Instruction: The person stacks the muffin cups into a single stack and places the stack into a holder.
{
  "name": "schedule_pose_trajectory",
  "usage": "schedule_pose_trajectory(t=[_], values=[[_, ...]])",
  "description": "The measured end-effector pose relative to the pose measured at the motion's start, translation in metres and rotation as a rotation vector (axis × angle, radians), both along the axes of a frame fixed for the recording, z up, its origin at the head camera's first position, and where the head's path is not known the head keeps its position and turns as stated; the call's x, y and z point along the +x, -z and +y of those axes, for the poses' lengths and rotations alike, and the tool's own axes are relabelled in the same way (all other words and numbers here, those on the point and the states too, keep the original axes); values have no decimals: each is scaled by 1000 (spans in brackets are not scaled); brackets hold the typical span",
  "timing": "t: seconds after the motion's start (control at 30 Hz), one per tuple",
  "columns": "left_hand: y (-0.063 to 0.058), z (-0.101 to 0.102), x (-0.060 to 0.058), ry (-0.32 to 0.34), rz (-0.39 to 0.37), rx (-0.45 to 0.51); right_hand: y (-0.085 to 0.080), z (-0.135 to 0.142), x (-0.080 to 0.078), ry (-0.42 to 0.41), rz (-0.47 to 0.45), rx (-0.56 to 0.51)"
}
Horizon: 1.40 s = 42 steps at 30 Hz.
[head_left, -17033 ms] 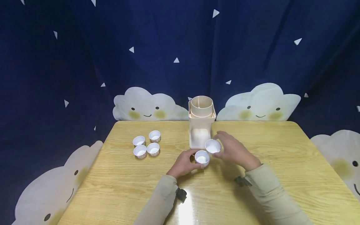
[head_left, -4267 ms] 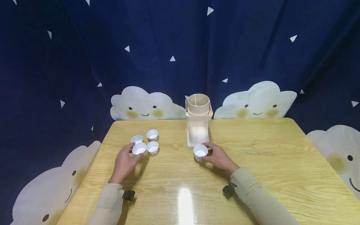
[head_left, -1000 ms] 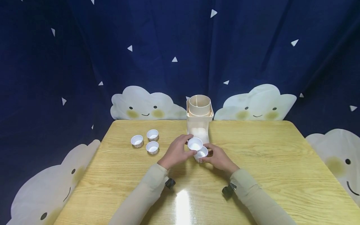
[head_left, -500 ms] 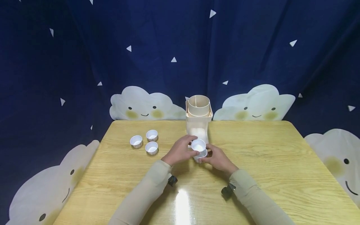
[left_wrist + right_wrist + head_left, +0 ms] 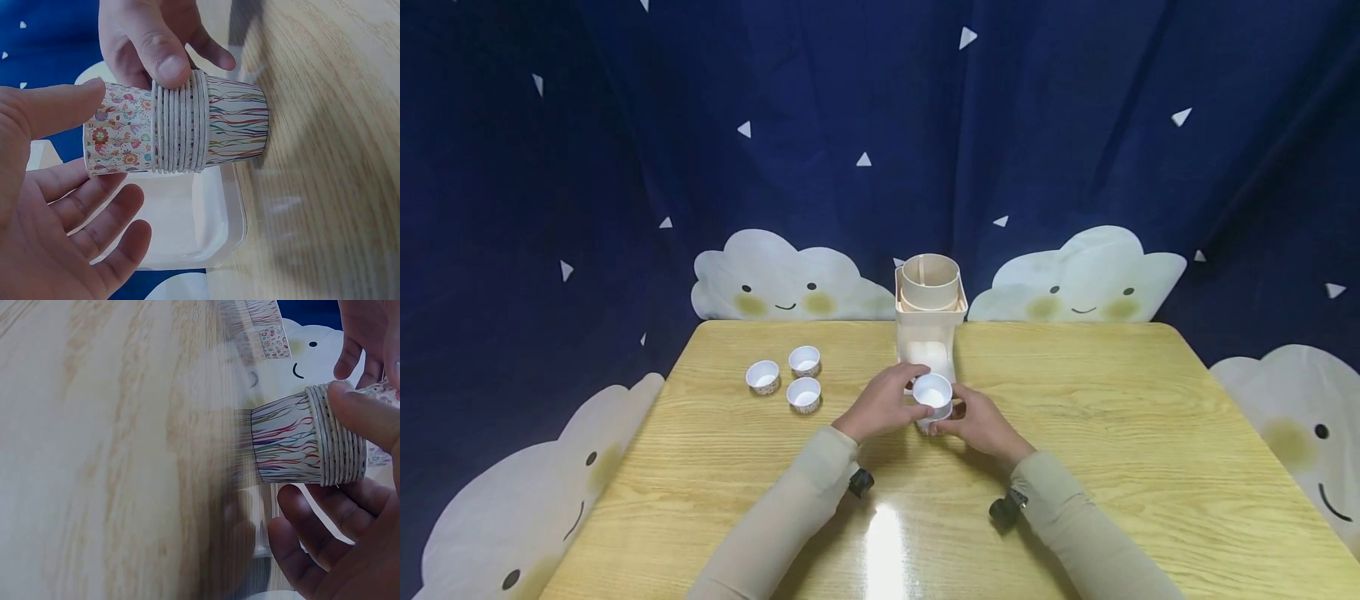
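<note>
A stack of nested paper cups (image 5: 237, 122), patterned with wavy coloured stripes on the lowest one, stands upright on the table. My right hand (image 5: 987, 427) grips it around the bunched rims, thumb on the near side. Above it, my left hand (image 5: 880, 406) holds a floral paper cup (image 5: 125, 131) between thumb and fingers near its rim. This floral cup is upright, its lower part hidden inside the top of the stack. From the head view only its white inside (image 5: 932, 390) shows clearly, and it covers most of the stack.
Just behind the hands stands a cream plastic stand (image 5: 927, 333) with a round open holder (image 5: 930, 279) on top. Left of it are three paper cups, or small stacks of them: one (image 5: 762, 377), a back one (image 5: 805, 358) and a front one (image 5: 804, 396).
Earlier my left hand gripped the front-left of the cups on the left. It has carried a cup rightward over the stack and lowered it in. My right hand stays at the stack.
</note>
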<state>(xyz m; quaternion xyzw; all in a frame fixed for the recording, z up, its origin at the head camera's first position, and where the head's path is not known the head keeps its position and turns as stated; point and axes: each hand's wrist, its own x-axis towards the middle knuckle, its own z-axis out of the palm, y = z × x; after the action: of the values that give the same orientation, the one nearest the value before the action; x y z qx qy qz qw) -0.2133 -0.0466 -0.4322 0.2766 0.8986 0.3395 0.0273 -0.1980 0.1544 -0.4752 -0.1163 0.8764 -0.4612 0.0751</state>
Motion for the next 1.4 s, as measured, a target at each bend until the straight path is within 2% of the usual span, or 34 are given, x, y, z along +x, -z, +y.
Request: schedule_pose_trajectory(t=[0.27,0.57,0.83,1.17,1.4], values=[[-3,0,-2,14,-2,-10,1,1,0,-6,8,-4],[0,1,-1,42,6,-1,-1,1,0,-21,15,-29],[3,0,-2,33,3,-1,-2,-1,1,-2,0,-18],[5,-1,0,31,8,-72,-1,0,1,-13,-26,-28],[5,-5,0,31,8,-65,0,1,-1,-12,-21,-25]])
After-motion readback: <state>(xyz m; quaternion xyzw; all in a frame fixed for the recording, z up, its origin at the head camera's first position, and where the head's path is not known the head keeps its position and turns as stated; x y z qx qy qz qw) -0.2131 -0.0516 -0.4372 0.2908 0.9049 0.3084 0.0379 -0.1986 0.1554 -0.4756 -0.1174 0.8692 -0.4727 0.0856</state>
